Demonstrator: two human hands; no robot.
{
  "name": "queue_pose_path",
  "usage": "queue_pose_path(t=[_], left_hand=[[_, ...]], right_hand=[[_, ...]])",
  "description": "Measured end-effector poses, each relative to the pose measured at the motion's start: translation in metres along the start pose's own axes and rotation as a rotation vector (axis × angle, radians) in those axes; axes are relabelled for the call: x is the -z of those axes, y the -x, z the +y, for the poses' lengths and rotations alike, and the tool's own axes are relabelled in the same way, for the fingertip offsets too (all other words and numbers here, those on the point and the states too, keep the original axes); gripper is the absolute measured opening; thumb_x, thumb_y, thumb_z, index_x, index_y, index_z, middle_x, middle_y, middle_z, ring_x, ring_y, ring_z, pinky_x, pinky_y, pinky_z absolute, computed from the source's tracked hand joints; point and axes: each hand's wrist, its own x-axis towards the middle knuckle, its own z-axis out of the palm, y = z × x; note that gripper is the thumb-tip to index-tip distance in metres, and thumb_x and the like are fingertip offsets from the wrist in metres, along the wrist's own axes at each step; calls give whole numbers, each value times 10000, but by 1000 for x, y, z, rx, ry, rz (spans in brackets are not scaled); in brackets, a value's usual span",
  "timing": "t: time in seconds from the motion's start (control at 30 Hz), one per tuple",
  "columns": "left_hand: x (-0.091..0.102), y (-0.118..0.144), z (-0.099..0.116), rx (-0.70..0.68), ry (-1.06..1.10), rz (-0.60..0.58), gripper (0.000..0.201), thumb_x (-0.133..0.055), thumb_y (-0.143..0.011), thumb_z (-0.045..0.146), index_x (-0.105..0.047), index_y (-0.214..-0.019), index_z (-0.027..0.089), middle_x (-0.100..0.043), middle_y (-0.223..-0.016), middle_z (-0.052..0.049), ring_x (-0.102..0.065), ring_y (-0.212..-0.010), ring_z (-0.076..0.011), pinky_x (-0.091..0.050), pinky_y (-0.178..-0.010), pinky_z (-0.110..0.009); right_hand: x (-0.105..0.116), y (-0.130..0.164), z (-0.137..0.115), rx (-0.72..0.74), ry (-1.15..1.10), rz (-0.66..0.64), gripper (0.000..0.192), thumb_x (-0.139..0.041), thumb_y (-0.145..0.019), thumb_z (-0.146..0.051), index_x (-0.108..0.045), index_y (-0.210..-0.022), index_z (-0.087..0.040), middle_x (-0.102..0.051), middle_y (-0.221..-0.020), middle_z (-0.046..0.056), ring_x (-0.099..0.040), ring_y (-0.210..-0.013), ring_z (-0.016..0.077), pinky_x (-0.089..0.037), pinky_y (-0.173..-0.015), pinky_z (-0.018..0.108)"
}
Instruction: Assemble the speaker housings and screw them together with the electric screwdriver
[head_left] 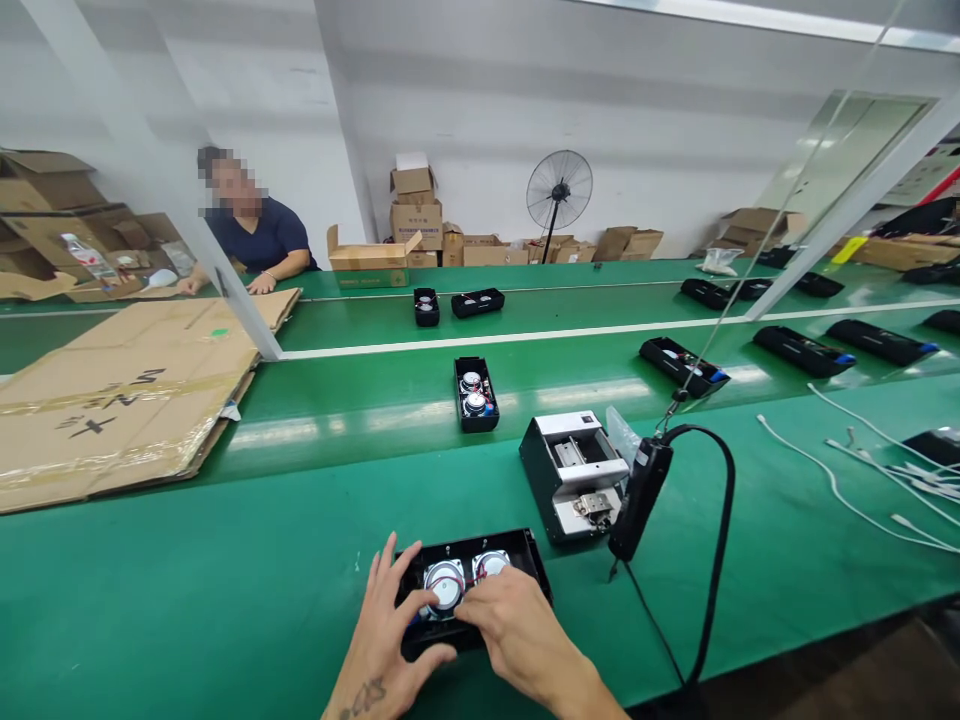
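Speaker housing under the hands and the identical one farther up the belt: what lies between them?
In the head view, only bare green table surface separates the near speaker housing from the far speaker housing; the screw feeder box sits off to the right.

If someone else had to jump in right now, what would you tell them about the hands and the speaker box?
Left hand: spread open, steadying the left end of the open black plastic speaker case at the near edge of the green table.
Right hand: lying over the case's right half, fingertips inside it; whether it pinches anything is hidden.
Things: two round silver speakers sit in the case with red wires. A black hanging electric screwdriver dangles to the right, untouched, beside a grey and black metal screw feeder box.
Done: speakers seated.
Left: case is open, no cover on it.
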Motion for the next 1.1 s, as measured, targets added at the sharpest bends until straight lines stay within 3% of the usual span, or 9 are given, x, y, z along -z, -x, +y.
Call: queue_pose_path(t=[0.1, 0.2, 0.3, 0.57, 0.73, 0.8, 0.9, 1.0, 1.1], left_hand=[[-6, 3, -13, -178, -167, -63, 405, -955, -794, 517, -821, -1100, 286, -564, -1707, -142, -301, -1696, -524, -254, -1331, -830], [-15, 1, -20, -255, -230, 19, 325, -956, -789, 393, -786, -1027, 252, -623, -1651, -118, -346, -1689, -466, -233, -1378, -767], [-17, -4, -17, -294, -237, 25, 342, -974, -787, 461, -757, -949, 253, -647, -1623, -87, -331, -1696, -440, -190, -1407, -733], [-8, -11, -4, -348, -279, -27, 262, -877, -934, 545, -813, -1039, 314, -709, -1531, -1, -136, -1767, -375, -8, -1456, -626], [-13, -13, -19, -361, -278, -95, 359, -915, -879, 601, -853, -1118, 342, -730, -1510, -32, -232, -1733, -450, 41, -1413, -748], [-6, -27, -19, -315, -217, -201, 303, -926, -873, 549, -869, -1105, 363, -742, -1492, -34, -298, -1702, -486, 14, -1374, -827], [20, -68, -9, -137, -85, -508, 265, -934, -838, 467, -887, -1076, 361, -740, -1500, -37, -381, -1663, -503, -74, -1364, -833], [47, -118, 2, 133, 85, -733, 276, -960, -727, 449, -866, -930, 286, -750, -1477, -18, -462, -1614, -460, -199, -1398, -642], [58, -153, 3, 230, 150, -788, 358, -944, -647, 520, -787, -791, 232, -812, -1269, 7, -742, -1146, -301, -546, -1016, -347]], right_hand=[[-3, -7, 2, 7, 71, -150, 236, -631, -856, -60, -799, -929, -208, -851, -891, 30, -755, -779, 216, -419, -744, 375], [4, -14, 5, -18, 58, -304, 245, -628, -882, -75, -815, -965, -209, -866, -951, 32, -781, -856, 228, -436, -783, 390], [14, -14, 7, -46, -8, -392, 313, -607, -902, -69, -841, -1046, -219, -886, -1055, 30, -808, -970, 245, -479, -857, 393], [2, -1, 5, -121, -130, -270, 338, -712, -849, -168, -818, -1170, -182, -851, -1162, 109, -777, -1100, 315, -519, -1076, 467], [4, -9, -2, -129, -82, -338, 383, -704, -850, -135, -787, -1218, -201, -831, -1214, 115, -759, -1151, 330, -515, -1060, 463], [12, -18, -6, -148, -35, -390, 399, -686, -885, -131, -774, -1269, -196, -822, -1262, 130, -751, -1203, 340, -499, -1085, 471], [29, -44, -5, -225, -3, -460, 425, -683, -903, -129, -794, -1306, -208, -842, -1263, 123, -765, -1205, 329, -499, -1050, 426], [48, -81, 4, -302, -23, -517, 436, -767, -858, -184, -857, -1280, -241, -873, -1149, 83, -781, -1098, 293, -503, -864, 328], [63, -113, 12, -317, -37, -563, 376, -846, -789, -207, -907, -1159, -233, -839, -907, 22, -723, -841, 211, -417, -644, 274]])
